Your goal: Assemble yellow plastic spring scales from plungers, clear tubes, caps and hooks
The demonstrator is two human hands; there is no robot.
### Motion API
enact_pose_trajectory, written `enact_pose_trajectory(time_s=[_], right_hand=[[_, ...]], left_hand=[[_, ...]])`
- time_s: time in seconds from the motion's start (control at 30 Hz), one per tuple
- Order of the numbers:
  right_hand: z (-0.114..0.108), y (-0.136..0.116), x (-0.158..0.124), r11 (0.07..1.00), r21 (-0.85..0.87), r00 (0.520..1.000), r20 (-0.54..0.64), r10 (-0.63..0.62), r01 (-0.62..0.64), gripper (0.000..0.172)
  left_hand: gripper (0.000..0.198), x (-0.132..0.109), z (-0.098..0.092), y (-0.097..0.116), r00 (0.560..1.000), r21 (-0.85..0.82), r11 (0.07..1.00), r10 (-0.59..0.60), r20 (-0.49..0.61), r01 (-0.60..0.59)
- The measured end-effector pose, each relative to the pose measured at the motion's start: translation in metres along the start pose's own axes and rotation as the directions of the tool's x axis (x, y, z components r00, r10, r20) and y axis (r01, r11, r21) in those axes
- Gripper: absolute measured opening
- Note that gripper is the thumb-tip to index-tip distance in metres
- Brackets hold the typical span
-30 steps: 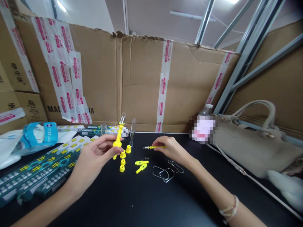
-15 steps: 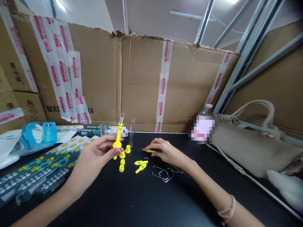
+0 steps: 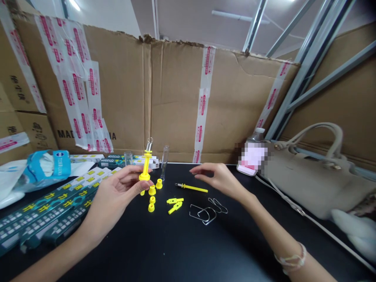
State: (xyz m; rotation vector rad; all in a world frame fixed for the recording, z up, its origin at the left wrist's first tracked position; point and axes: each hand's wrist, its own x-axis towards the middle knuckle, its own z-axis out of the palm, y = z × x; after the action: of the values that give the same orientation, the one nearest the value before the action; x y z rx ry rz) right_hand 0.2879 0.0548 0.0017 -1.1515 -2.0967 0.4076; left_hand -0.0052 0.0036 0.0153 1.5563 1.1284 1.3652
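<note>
A black counter (image 3: 182,250) spreads at six o'clock. A taped cardboard wall (image 3: 173,102) stands at twelve, grey metal struts (image 3: 299,78) rise at two, a ceiling light (image 3: 75,6) glows at eleven.

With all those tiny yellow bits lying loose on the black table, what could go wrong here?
The left hand pinches the yellow stem only at its base, so it might tip or slip. The yellow rod lies loose under the open right hand and could roll. A wrist could knock the small yellow caps or the standing clear tube.
</note>
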Motion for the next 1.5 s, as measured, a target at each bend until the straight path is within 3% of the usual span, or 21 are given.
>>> enact_pose_trajectory(time_s=[0.13, 0.5, 0.73, 0.83, 0.93, 1.1, 1.23, 1.37, 1.5], right_hand=[[-0.009, -0.005, -0.001, 0.997, 0.073, 0.998, -0.057, 0.007, -0.002, 0.017], [0.044, -0.005, -0.007, 0.96, -0.22, 0.963, 0.243, -0.115, 0.171, 0.026], [0.043, -0.006, -0.009, 0.943, -0.27, 0.955, 0.271, -0.122, 0.197, 0.037], [0.047, -0.012, -0.01, 0.934, -0.284, 0.962, 0.224, -0.155, 0.216, 0.034], [0.058, -0.027, -0.013, 0.937, -0.251, 0.964, 0.169, -0.205, 0.243, 0.029], [0.089, -0.061, -0.021, 0.92, -0.163, 0.925, 0.198, -0.323, 0.357, 0.03], [0.107, -0.068, -0.024, 0.941, -0.107, 0.938, 0.177, -0.299, 0.321, 0.024], [0.107, -0.062, -0.024, 0.973, 0.033, 0.961, 0.15, -0.232, 0.229, 0.012], [0.1, -0.062, -0.027, 0.97, 0.11, 0.957, 0.17, -0.234, 0.217, 0.015]], left_hand=[[0.045, 0.0, 0.0, -0.002, 1.0, -0.04, 0.999, -0.009, -0.003, 0.008], [0.052, 0.001, 0.002, 0.008, 0.996, -0.054, 0.998, -0.023, -0.086, 0.018], [0.062, 0.002, 0.001, 0.008, 0.994, -0.047, 0.999, 0.01, -0.107, -0.015], [0.06, 0.004, 0.0, 0.004, 0.996, -0.041, 0.998, 0.053, -0.077, -0.056], [0.058, 0.004, 0.0, -0.002, 0.997, -0.039, 0.997, 0.072, -0.023, -0.073], [0.054, 0.003, 0.001, -0.005, 0.998, -0.057, 0.996, 0.063, 0.013, -0.062], [0.049, 0.002, 0.003, -0.005, 0.998, -0.066, 0.997, 0.03, 0.054, -0.027], [0.046, 0.001, 0.004, -0.009, 0.996, -0.072, 0.997, 0.019, 0.091, -0.013], [0.037, 0.001, 0.003, -0.01, 0.994, -0.081, 0.996, 0.048, 0.099, -0.04]])
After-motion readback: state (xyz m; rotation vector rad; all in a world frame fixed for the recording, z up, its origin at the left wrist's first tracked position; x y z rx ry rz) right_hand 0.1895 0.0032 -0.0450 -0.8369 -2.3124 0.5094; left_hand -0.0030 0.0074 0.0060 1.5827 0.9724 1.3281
